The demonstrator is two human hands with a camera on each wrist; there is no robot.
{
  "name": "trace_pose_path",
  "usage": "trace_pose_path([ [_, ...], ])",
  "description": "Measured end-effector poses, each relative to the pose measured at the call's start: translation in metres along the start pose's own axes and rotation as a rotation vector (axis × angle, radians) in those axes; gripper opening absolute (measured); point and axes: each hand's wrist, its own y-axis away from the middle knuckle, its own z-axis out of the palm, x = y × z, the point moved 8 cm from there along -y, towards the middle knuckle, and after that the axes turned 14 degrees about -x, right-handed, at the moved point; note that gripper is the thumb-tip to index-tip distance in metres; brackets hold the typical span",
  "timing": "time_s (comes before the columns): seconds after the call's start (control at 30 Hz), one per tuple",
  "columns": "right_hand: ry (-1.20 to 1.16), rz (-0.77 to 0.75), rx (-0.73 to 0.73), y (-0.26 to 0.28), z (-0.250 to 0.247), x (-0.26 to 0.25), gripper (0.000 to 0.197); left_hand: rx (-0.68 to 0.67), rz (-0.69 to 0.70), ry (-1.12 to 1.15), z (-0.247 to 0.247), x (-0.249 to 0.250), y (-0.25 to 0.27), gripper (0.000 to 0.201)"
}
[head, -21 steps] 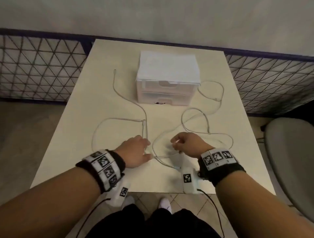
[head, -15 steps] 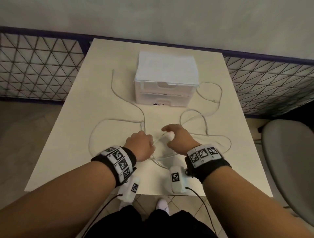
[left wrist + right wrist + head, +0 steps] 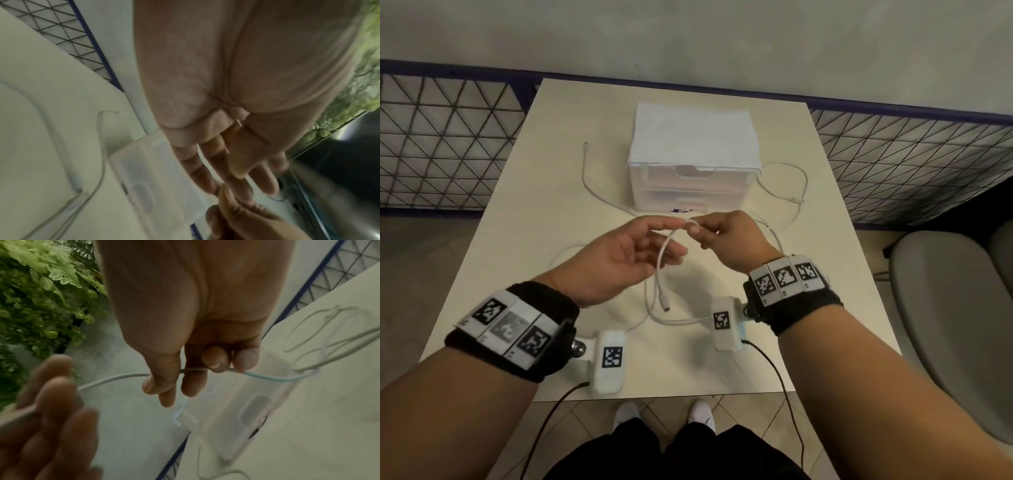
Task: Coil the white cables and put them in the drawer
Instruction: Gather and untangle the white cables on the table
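Hands: right hand pinches the white cable; left hand spread, fingers straight beside it.
Cable: lifted above bench centre, plug dangling toward 6 o'clock.
Drawer unit: 12 o'clock, closed.
Handling: light, limp, probably springy; grip near the plug.

Head view: dim, even indoor light with a warm cast; no glare. Soft, faint shadows lie on the table beneath the hands, so the light comes from overhead. Wide-angle distortion bows the wire fence and the table edges outward. Centre detail is fairly sharp; the left hand shows slight motion blur.

Left wrist view: dim, strongly blurred throughout; the palm fills the frame, soft and out of focus.

Right wrist view: dim, greenish cast; the near fingers at lower left are heavily blurred, and the foliage is smeared.
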Motion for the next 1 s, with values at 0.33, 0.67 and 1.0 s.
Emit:
trace_pose_path([
  [0.33, 0.153, 0.047, 0.075, 0.006, 0.059, 0.011, 0.021, 0.849, -0.235, -0.273, -0.083, 0.042, 0.054, 0.051],
  [0.67, 0.440, 0.275, -0.410, 0.002, 0.114, 0.057, 0.017, 0.882, -0.032, 0.011, -0.112, 0.011, 0.059, 0.046],
  [1.0, -0.201, -0.309, 0.343, 0.020, -0.064, -0.060, 0.011, 0.792, -0.077, -0.120, -0.089, 0.020, 0.026, 0.035],
])
